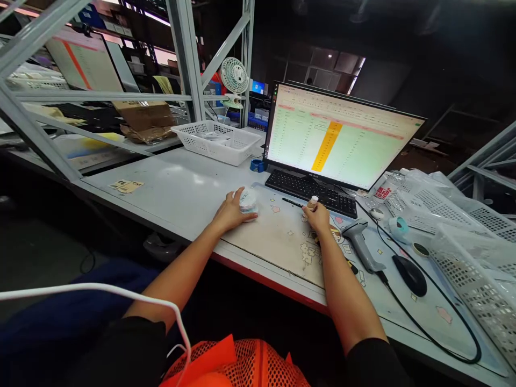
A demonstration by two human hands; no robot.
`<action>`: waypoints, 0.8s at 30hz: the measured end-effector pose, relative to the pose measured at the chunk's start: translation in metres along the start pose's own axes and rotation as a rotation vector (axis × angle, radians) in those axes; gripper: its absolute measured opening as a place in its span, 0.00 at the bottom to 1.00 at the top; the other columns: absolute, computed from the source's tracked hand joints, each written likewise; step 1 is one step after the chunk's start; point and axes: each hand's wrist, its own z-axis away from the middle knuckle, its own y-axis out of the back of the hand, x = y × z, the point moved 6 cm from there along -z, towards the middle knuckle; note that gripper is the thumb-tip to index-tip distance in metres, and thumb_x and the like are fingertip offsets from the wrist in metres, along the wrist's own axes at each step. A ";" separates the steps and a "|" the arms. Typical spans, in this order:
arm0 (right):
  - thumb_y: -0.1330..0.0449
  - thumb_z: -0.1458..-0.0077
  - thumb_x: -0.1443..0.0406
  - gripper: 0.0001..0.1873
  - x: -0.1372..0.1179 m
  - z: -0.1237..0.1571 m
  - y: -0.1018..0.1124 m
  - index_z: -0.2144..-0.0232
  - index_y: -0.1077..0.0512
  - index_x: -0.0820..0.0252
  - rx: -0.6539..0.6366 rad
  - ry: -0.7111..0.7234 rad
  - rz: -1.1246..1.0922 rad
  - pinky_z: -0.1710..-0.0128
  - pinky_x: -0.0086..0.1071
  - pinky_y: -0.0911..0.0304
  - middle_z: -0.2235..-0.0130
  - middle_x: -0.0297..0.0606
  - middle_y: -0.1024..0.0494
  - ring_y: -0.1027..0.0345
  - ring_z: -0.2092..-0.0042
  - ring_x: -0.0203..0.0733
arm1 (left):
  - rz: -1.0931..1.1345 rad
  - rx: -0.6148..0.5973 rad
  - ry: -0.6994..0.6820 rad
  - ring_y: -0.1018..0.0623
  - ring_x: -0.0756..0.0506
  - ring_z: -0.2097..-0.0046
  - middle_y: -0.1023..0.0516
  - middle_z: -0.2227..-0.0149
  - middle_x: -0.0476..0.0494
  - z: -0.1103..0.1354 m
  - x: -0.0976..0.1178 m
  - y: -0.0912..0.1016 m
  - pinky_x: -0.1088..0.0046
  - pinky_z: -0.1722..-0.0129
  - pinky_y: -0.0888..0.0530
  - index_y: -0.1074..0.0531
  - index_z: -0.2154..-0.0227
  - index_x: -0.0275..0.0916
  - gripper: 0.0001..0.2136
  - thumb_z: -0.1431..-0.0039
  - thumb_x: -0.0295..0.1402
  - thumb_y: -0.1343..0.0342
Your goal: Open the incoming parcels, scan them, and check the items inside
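Observation:
My left hand [234, 211] curves around a short, round white stack [248, 200] that rests on the desk mat; thumb and fingers grip its side. The stack looks like thin layers with pale blue print, but its kind is unclear. Farther right, my right hand [318, 216] is closed on a small white-capped thing [313, 200], perhaps a little bottle; its lower part is hidden in the fingers. A black pen [292, 202] lies on the mat just left of the right hand, in front of the keyboard [310, 191].
Behind the keyboard stands a monitor [342, 137] with a spreadsheet. A white basket [217, 142] sits at the back left. To the right lie a barcode scanner [363, 246], a black mouse [410, 275], a looping cable and a perforated basket [471, 269].

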 end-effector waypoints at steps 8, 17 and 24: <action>0.44 0.36 0.54 0.26 -0.053 0.050 0.052 0.44 0.28 0.66 0.516 0.488 -0.202 0.40 0.52 0.35 0.46 0.56 0.22 0.29 0.44 0.57 | 0.173 -0.046 -0.378 0.37 0.32 0.26 0.37 0.27 0.35 0.005 0.011 -0.023 0.54 0.26 0.40 0.39 0.27 0.39 0.40 0.39 0.47 0.37; 0.45 0.39 0.59 0.24 -0.067 0.069 -0.037 0.43 0.27 0.62 -0.113 0.346 -0.482 0.54 0.42 0.28 0.46 0.52 0.21 0.25 0.51 0.51 | 0.394 -0.092 -0.488 0.23 0.36 0.35 0.23 0.37 0.35 0.012 0.020 -0.034 0.55 0.33 0.29 0.33 0.34 0.40 0.27 0.34 0.42 0.45; 0.42 0.43 0.62 0.36 -0.057 0.066 -0.036 0.33 0.36 0.58 -0.201 0.295 -0.498 0.49 0.45 0.28 0.51 0.43 0.23 0.27 0.63 0.44 | 0.165 -0.021 -0.274 0.32 0.27 0.31 0.29 0.34 0.27 0.009 0.007 -0.038 0.44 0.31 0.35 0.33 0.37 0.36 0.39 0.47 0.52 0.34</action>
